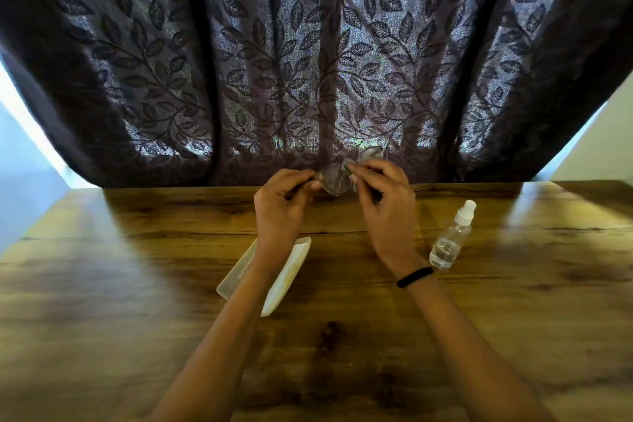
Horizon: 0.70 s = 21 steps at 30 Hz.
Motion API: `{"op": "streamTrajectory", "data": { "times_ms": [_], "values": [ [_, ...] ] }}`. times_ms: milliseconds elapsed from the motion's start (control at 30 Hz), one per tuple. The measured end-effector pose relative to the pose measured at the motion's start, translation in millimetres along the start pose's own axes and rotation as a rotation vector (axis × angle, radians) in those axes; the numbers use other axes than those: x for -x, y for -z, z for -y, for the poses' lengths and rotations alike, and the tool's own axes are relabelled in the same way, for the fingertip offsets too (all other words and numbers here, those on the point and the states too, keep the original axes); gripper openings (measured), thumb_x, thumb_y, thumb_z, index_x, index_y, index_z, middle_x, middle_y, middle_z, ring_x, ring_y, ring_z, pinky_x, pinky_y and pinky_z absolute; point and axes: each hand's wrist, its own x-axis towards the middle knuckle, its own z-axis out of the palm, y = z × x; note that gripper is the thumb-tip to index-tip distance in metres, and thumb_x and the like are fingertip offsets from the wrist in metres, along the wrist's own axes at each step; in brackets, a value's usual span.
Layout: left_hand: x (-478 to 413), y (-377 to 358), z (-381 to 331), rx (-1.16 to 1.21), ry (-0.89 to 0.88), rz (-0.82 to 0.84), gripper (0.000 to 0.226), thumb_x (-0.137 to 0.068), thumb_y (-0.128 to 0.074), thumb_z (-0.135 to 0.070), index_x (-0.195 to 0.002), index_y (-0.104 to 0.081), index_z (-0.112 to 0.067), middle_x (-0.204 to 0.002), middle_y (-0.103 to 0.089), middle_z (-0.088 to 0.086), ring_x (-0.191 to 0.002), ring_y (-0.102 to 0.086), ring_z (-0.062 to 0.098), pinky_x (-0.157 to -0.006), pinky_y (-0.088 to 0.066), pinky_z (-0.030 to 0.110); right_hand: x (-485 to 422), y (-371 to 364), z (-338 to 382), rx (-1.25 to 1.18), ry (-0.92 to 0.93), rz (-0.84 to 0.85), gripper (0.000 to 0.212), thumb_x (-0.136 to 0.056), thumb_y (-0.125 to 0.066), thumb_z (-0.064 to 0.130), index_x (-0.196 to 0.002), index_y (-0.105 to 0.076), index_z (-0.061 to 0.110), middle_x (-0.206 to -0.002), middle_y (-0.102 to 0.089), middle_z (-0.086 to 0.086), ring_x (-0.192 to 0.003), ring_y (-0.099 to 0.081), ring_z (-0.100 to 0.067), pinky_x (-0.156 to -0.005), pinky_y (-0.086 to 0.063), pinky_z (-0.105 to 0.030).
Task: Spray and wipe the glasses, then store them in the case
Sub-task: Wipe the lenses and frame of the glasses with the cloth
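Glasses point(334, 180) are held up in the air above the table's far edge, between both hands. The lenses are clear, the frame is thin and pale, and blur hides the details. Left hand point(281, 209) has curled fingers, with thumb and forefinger pinching the left end of the glasses. Right hand point(383, 205) is also curled, its fingertips pinching a small greyish cloth point(346, 166) against the near lens; the other lens sticks up past the fingers. A black band point(415, 276) is on the right wrist.

Case point(291, 271) lies on the table under the left forearm. It is oblong with rounded corners, whitish translucent plastic, and looks open, with a lid part to the left and a whiter tray part to the right. Bottle point(450, 243) stands right of the right wrist, apart from it. It is clear plastic with a white spray top, and clear liquid fills its lower part.

Table point(137, 284) is glossy brown wood-grain with dark knots. Behind it hangs a dark sheer curtain point(308, 44) with a leaf-and-vine pattern, backlit.
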Motion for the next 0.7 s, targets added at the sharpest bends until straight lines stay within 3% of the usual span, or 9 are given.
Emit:
{"op": "streamTrajectory", "data": {
  "times_ms": [133,300,400,567,700],
  "values": [
    [-0.9,-2.5,-0.7,-0.002,-0.031,0.001,0.024,-0.077,-0.066,0.002,-0.096,-0.066,-0.012,-0.083,-0.063,-0.004,-0.076,-0.061,0.001,-0.07,-0.055,0.025,3.9,-1.1,7.6,-0.006,0.047,0.02,0.022,-0.086,-0.059,0.003,-0.107,-0.067,0.004,-0.103,-0.063,-0.013,-0.098,-0.057,-0.027,-0.082,-0.052,-0.037],
    [-0.1,-1.8,-0.4,-0.074,-0.095,0.006,0.021,-0.075,-0.063,0.008,-0.092,-0.07,-0.004,-0.082,-0.064,0.002,-0.075,-0.059,-0.004,-0.068,-0.049,0.013,6.6,-7.9,19.1,0.006,0.15,0.073,0.021,-0.085,-0.06,0.001,-0.104,-0.068,0.004,-0.1,-0.066,-0.011,-0.094,-0.057,-0.023,-0.086,-0.04,-0.018],
    [-0.5,-0.9,-0.7,-0.108,-0.115,-0.014,0.02,-0.075,-0.064,0.008,-0.091,-0.07,-0.002,-0.082,-0.063,0.0,-0.075,-0.058,-0.007,-0.068,-0.046,0.007,6.4,-8.9,14.7,0.034,0.165,0.067,0.022,-0.085,-0.059,0.001,-0.105,-0.067,0.004,-0.102,-0.066,-0.012,-0.097,-0.052,-0.018,-0.088,-0.039,-0.018],
    [0.4,-0.5,-0.9,-0.101,-0.097,-0.036,0.019,-0.076,-0.066,0.006,-0.093,-0.069,0.0,-0.085,-0.064,0.002,-0.073,-0.062,0.01,-0.068,-0.053,0.018,-0.4,-3.8,-2.2,0.007,-0.012,0.008,0.021,-0.086,-0.059,0.004,-0.106,-0.067,0.003,-0.108,-0.064,-0.014,-0.1,-0.057,-0.026,-0.087,-0.05,-0.034],
    [0.4,-2.6,-3.7,-0.096,-0.097,-0.015,0.016,-0.077,-0.066,0.003,-0.092,-0.069,-0.001,-0.084,-0.064,0.004,-0.074,-0.061,0.008,-0.07,-0.052,0.016,1.4,-4.4,1.6,0.038,0.045,0.02,0.022,-0.086,-0.058,0.003,-0.108,-0.066,0.003,-0.106,-0.063,-0.013,-0.099,-0.056,-0.025,-0.088,-0.046,-0.026]
  ]
}}
